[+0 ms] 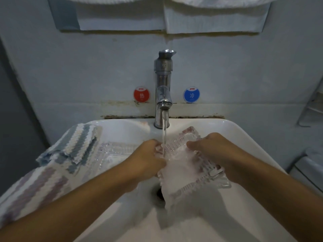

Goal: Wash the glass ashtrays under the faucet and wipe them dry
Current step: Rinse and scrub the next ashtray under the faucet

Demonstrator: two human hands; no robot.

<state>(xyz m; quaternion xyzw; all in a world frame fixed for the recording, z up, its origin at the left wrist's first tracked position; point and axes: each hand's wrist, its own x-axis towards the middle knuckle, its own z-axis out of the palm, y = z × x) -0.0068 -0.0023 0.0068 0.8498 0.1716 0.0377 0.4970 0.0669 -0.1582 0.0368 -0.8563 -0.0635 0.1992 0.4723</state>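
Both hands, left hand (151,158) and right hand (208,151), grasp the wet ashtray (188,165) under the faucet (163,95); it could slip into the sink (244,137)

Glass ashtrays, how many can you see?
2. One clear ribbed glass ashtray is held under the running water by both hands; another glass ashtray lies at the white sink's left edge beside the striped cloth. Others may be hidden.

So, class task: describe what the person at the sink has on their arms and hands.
Nothing is worn on what shows. Both forearms are bare, with no sleeve in view. The left hand and right hand have no gloves, and I can see no watch, bracelet or rings.
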